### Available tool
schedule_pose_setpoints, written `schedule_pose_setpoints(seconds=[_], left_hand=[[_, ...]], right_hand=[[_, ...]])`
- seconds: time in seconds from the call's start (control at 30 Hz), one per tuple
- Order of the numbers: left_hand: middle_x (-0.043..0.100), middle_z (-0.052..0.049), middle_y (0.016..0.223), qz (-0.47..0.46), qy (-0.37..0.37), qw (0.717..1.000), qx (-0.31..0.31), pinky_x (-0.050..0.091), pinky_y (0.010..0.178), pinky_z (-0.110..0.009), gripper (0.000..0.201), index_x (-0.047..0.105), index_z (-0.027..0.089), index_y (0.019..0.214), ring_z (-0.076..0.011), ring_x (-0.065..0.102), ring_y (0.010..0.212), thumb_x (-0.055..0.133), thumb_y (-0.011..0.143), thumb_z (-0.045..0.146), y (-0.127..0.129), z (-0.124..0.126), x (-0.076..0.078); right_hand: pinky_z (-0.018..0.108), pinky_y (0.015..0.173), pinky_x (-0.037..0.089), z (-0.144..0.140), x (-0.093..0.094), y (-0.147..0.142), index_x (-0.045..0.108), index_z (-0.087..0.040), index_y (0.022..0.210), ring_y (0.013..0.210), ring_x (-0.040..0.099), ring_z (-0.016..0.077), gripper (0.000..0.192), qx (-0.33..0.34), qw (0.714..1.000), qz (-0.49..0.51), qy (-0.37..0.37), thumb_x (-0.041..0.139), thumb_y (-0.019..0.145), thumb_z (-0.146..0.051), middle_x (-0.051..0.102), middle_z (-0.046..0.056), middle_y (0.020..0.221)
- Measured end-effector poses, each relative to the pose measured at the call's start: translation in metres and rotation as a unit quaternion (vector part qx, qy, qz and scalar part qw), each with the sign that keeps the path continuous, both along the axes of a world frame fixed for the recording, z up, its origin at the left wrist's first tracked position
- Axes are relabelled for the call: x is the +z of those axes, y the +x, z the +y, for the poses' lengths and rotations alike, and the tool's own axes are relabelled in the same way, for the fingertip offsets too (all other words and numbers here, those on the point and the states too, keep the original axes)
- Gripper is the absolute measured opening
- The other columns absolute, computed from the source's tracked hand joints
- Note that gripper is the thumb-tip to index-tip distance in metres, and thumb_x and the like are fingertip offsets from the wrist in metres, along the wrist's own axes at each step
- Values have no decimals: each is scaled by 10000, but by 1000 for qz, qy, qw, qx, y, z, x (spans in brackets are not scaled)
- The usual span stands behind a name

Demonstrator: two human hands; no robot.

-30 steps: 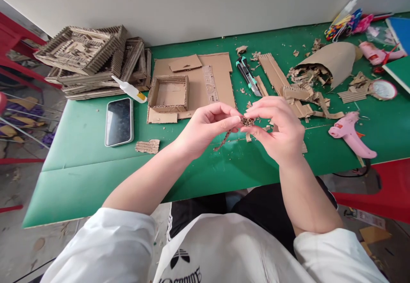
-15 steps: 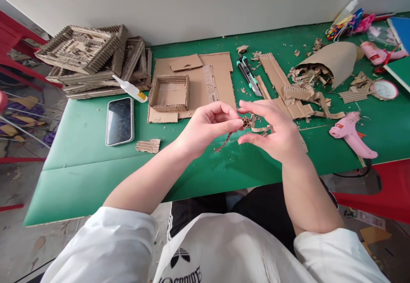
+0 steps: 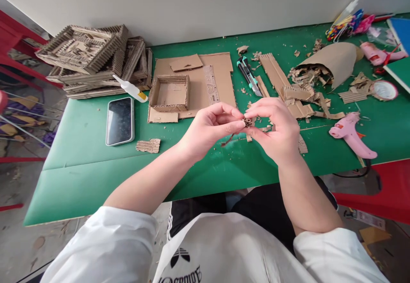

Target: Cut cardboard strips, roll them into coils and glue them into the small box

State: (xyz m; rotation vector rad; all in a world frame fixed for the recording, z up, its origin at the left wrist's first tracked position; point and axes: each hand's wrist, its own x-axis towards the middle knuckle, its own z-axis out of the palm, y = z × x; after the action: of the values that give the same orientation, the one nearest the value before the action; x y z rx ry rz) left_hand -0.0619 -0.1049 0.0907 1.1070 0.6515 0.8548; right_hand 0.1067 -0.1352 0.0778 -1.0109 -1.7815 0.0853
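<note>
Both grips are meeting above the green counter (image 3: 96,176): our left hand (image 3: 209,127) and our right hand (image 3: 277,131) are pinching one small rolled piece of corrugated cardboard (image 3: 247,122) between thumb and fingertips. That little coil is sitting exactly where the two grips come together, our left thumb and forefinger pressing on its left side and our right fingertips closing on its right side and top. A thin loose tail of the same strip (image 3: 228,140) is hanging down and to the left from the coil, under our left fingers, clear of the counter as far as we can tell. Neither grip is standing apart; both are clamping on the coil.

Behind our hands we are seeing a shallow cardboard tray (image 3: 169,93) lying on a flat cardboard sheet (image 3: 221,67), with a clear ruler (image 3: 210,84) beside the tray. Just left of the tray a small glue bottle (image 3: 130,89) is lying on its side, near a phone (image 3: 119,121) resting face up. A stack of cardboard frames (image 3: 92,58) is filling the far left corner. A teal utility knife (image 3: 249,76) is lying beyond our right hand, among cardboard scraps (image 3: 301,90), and a pink glue gun (image 3: 349,135) is resting well to the right.
</note>
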Motion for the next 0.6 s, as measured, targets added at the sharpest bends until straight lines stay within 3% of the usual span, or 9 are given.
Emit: schedule_pose_setpoints(seconds=[0.27, 0.4, 0.6], left_hand=[[706, 12, 738, -2, -9, 1000, 0, 513, 616, -208, 273, 568, 178, 828, -109, 670, 656, 792, 684, 235, -2, 1, 2], [707, 10, 737, 8, -8, 1000, -2, 497, 594, -203, 307, 545, 185, 840, -109, 663, 646, 799, 677, 243, -2, 2, 1], [631, 20, 652, 8, 10, 1000, -5, 378, 424, -145, 249, 564, 150, 742, -58, 583, 554, 772, 712, 283, 0, 2, -2]], right_hand=[[410, 902, 502, -2, 4, 11, 611, -297, 1127, 1039, 595, 204, 340, 54, 996, -61, -30, 667, 791, -301, 662, 33, 1067], [414, 870, 509, -1, 2, 13, 653, -300, 1028, 984, 602, 199, 220, 45, 997, -61, -31, 647, 807, -306, 670, 17, 975], [391, 840, 509, 0, 4, 8, 629, -252, 924, 941, 609, 201, 181, 44, 998, -23, -28, 693, 764, -308, 668, 25, 915]])
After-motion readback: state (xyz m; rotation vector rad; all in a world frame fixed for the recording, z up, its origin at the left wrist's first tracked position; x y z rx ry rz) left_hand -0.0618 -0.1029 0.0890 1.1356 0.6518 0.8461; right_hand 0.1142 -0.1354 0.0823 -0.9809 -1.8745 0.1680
